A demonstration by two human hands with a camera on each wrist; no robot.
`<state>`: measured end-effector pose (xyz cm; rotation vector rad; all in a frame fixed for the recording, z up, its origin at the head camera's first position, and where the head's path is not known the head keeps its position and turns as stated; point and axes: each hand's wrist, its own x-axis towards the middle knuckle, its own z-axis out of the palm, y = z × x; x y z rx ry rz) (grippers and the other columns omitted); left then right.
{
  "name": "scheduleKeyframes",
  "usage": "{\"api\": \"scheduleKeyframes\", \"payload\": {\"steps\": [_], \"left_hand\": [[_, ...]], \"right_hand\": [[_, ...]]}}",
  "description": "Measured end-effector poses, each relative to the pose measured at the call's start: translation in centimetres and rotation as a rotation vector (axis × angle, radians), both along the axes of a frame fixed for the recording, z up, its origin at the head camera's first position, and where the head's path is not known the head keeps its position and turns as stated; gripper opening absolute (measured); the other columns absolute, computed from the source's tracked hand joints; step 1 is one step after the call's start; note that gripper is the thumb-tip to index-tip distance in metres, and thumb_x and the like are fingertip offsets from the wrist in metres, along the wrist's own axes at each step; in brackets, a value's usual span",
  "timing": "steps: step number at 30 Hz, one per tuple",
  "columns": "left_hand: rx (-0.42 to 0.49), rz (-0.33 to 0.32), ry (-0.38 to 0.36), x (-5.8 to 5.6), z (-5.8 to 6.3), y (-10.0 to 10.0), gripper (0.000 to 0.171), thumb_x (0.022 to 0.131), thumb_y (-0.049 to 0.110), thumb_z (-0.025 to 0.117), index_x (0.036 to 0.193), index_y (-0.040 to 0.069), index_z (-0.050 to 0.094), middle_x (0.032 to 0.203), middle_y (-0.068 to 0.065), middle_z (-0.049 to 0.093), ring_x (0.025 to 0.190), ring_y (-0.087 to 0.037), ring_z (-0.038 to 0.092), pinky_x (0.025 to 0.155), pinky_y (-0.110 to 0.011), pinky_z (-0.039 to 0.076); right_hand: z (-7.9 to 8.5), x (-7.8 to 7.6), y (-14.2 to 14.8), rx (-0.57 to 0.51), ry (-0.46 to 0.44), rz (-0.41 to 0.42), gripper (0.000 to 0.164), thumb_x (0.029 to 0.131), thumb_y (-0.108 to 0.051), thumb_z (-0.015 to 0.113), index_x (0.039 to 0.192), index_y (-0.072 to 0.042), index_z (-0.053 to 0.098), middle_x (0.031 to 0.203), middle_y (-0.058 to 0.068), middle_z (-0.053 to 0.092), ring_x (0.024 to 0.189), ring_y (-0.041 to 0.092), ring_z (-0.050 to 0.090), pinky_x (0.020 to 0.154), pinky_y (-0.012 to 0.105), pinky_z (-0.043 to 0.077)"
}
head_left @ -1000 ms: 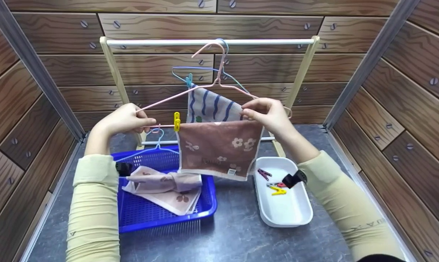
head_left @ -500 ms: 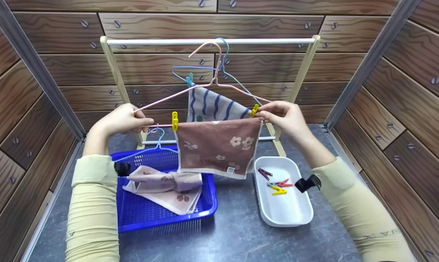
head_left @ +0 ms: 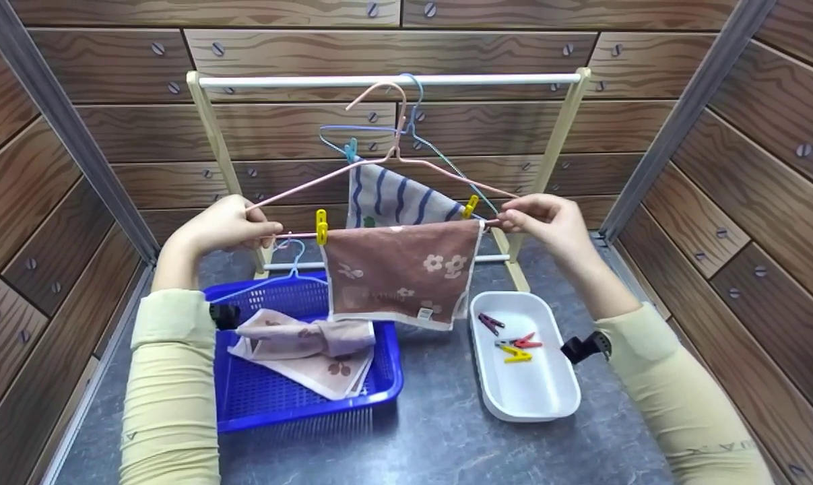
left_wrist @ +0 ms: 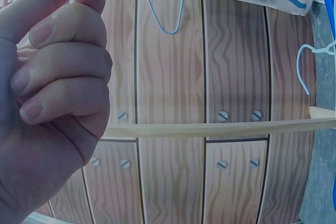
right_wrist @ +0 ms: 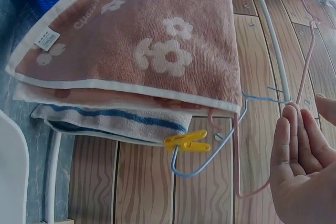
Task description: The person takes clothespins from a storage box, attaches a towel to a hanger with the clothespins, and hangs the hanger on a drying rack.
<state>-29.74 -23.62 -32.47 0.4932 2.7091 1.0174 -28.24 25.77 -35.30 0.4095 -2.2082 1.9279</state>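
Observation:
My left hand (head_left: 224, 222) grips the left end of a pink clothes hanger (head_left: 318, 180), fingers curled. A brown flowered towel (head_left: 406, 269) hangs over its lower bar, with a yellow clothespin (head_left: 321, 227) at the towel's left top corner. My right hand (head_left: 547, 219) is at the hanger's right end. In the right wrist view its fingers (right_wrist: 294, 140) are straight against the wire, thumb apart. The towel's right corner carries no pin. Behind it, a blue hanger (head_left: 362, 127) holds a striped towel (head_left: 399, 195) by a teal clothespin (head_left: 351, 149) and a yellow one (head_left: 471, 206).
The blue hanger hangs from a white-barred rack (head_left: 298, 81). A blue basket (head_left: 393, 384) at left holds a folded pinkish towel (head_left: 312, 350) and a light blue hanger (head_left: 295, 269). At right, a white tray (head_left: 534, 394) holds several clothespins (head_left: 517, 353).
My right hand has moved right from the towel's corner to the end of the pink hanger, uncovering the yellow pin on the striped towel. My left hand has stayed nearly still.

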Motion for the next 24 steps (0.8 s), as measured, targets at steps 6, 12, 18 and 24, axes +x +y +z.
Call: {"api": "scheduleKeyframes", "payload": {"steps": [6, 12, 18, 24], "left_hand": [[0.000, -0.004, 0.002, 0.0, 0.0, 0.0, 0.037, 0.102, 0.029, 0.067, 0.075, 0.005, 0.073, 0.057, 0.013, 0.055, 0.047, 0.000, 0.042, 0.045, -0.020, 0.033], [-0.009, -0.010, 0.013, 0.0, 0.0, -0.1, 0.039, 0.103, 0.029, 0.067, 0.076, 0.002, 0.073, 0.056, 0.013, 0.055, 0.047, 0.000, 0.041, 0.045, -0.020, 0.033], [-0.011, -0.004, 0.013, 0.0, -0.1, -0.2, 0.038, 0.102, 0.029, 0.067, 0.077, 0.001, 0.074, 0.058, 0.013, 0.057, 0.048, 0.000, 0.044, 0.046, -0.020, 0.034], [-0.012, -0.012, 0.032, -0.1, -0.4, -0.3, 0.038, 0.102, 0.028, 0.067, 0.079, -0.001, 0.075, 0.059, 0.014, 0.057, 0.048, 0.001, 0.042, 0.047, -0.021, 0.034]], "right_hand": [[-0.6, 0.1, 0.8, -0.002, -0.003, -0.030, 0.012, 0.098, 0.009, 0.066, 0.107, 0.009, 0.074, 0.083, -0.008, 0.079, 0.075, 0.004, 0.075, 0.076, 0.022, 0.063], [-1.3, 0.2, 1.5, 0.024, 0.009, -0.056, 0.012, 0.097, 0.010, 0.067, 0.107, 0.013, 0.073, 0.083, -0.011, 0.079, 0.074, 0.002, 0.074, 0.074, 0.019, 0.062], [-2.5, 0.1, 2.0, 0.023, -0.004, -0.060, 0.015, 0.097, 0.009, 0.068, 0.109, 0.017, 0.071, 0.082, -0.010, 0.079, 0.076, 0.003, 0.074, 0.074, 0.020, 0.063], [-4.1, -0.3, 2.5, -0.009, -0.024, -0.087, 0.012, 0.097, 0.010, 0.067, 0.107, 0.015, 0.072, 0.080, -0.010, 0.079, 0.074, 0.003, 0.074, 0.071, 0.019, 0.061]]}}
